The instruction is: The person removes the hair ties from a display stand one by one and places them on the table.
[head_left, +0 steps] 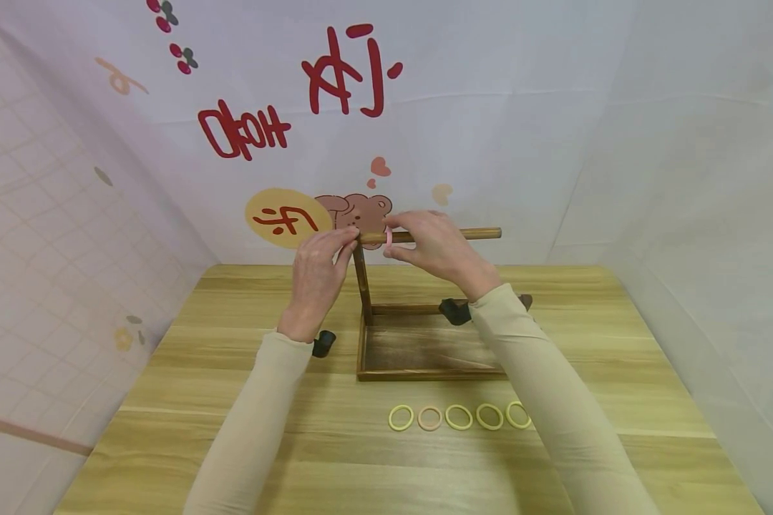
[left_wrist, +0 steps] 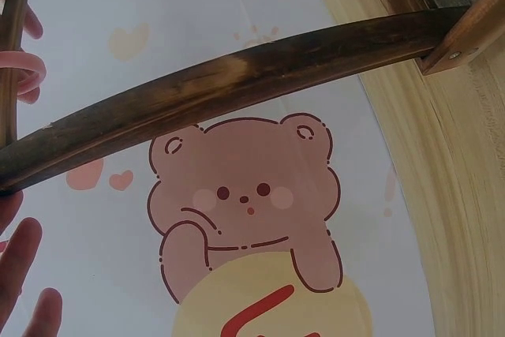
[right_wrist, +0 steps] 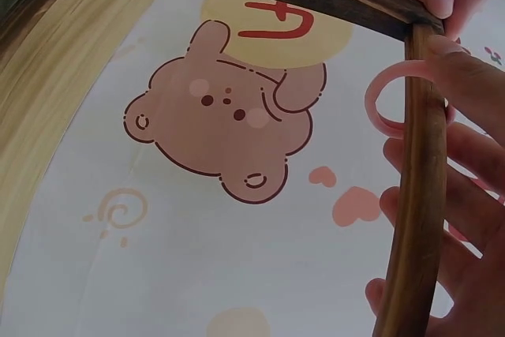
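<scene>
A dark wooden stand (head_left: 363,286) has an upright post and a horizontal rod (head_left: 483,233) running right from its top. My left hand (head_left: 318,275) holds the top corner where post and rod meet, its fingertips around that joint (right_wrist: 432,25). A pink ring (right_wrist: 384,100) encircles the rod a short way from the corner. Thumb and fingers of my right hand (head_left: 434,243) pinch this ring from above and below. In the left wrist view, the pink ring (left_wrist: 31,71) hangs round the rod at the left edge.
The stand's tray-like base (head_left: 425,375) sits on the wooden table (head_left: 283,443). In front of it lies a row of several rings, including a yellow ring (head_left: 401,418) and a pale pink ring (head_left: 429,419). The right sleeve (head_left: 554,386) partly covers the row's end. Behind hangs a printed cloth (head_left: 489,143).
</scene>
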`<state>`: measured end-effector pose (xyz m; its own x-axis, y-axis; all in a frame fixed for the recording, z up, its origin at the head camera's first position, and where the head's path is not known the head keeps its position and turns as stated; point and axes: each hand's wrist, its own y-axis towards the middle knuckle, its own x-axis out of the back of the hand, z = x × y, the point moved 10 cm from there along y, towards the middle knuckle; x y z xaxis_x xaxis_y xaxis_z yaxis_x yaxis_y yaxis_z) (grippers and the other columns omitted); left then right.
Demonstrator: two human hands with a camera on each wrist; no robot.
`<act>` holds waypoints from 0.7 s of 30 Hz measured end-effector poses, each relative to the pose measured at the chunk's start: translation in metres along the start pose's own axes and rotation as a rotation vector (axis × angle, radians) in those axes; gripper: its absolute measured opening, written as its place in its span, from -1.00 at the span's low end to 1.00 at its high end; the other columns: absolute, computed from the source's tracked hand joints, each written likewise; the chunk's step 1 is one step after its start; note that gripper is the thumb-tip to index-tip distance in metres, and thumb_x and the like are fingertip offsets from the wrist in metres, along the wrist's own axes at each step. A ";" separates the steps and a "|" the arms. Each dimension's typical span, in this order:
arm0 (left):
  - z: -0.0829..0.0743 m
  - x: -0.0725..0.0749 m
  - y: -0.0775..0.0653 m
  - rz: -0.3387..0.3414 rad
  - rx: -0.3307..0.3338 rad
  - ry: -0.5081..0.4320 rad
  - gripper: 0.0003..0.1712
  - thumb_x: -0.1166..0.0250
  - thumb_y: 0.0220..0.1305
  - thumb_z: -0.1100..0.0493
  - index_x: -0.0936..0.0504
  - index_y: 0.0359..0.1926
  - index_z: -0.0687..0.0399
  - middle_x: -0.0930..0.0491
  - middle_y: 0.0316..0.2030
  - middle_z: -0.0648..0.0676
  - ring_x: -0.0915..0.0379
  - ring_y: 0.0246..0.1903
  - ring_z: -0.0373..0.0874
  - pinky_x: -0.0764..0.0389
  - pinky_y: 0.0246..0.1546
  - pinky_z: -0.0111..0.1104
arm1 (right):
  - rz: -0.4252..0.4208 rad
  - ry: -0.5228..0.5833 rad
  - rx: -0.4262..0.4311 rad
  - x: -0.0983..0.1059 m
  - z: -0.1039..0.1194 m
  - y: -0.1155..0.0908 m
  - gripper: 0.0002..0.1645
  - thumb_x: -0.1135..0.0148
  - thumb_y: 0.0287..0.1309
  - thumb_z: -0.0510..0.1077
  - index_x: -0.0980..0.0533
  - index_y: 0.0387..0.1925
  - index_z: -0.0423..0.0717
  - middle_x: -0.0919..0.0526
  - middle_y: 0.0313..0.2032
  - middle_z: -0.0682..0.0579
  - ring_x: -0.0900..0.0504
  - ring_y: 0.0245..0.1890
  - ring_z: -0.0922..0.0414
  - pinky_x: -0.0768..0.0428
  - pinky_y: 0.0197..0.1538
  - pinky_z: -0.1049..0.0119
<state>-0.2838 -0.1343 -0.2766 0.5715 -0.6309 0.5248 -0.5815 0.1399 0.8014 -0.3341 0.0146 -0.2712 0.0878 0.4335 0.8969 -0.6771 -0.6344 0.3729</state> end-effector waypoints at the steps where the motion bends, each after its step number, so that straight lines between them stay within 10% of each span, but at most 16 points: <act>1: 0.000 0.000 0.000 -0.001 0.000 0.002 -0.76 -0.39 0.38 0.28 -0.78 0.02 0.22 -0.76 0.00 0.14 -0.70 -0.01 0.09 -0.65 0.08 -0.05 | 0.004 0.000 0.000 -0.001 0.000 0.000 -0.36 -0.40 0.33 0.12 -0.55 0.31 -0.10 -0.67 0.23 -0.03 -0.57 0.30 -0.01 -0.41 0.40 -0.06; 21: 0.000 0.000 0.000 -0.015 0.003 -0.001 -0.77 -0.39 0.38 0.27 -0.79 0.01 0.23 -0.77 -0.01 0.13 -0.70 0.00 0.09 -0.63 0.10 -0.03 | -0.043 -0.005 0.025 0.003 0.002 0.000 -0.46 -0.46 0.29 0.01 -0.62 0.21 -0.12 -0.72 0.14 -0.02 -0.64 0.20 -0.01 -0.47 0.35 -0.04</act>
<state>-0.2838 -0.1346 -0.2763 0.5797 -0.6333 0.5126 -0.5746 0.1283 0.8083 -0.3324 0.0150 -0.2680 0.1205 0.4575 0.8810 -0.6543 -0.6309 0.4171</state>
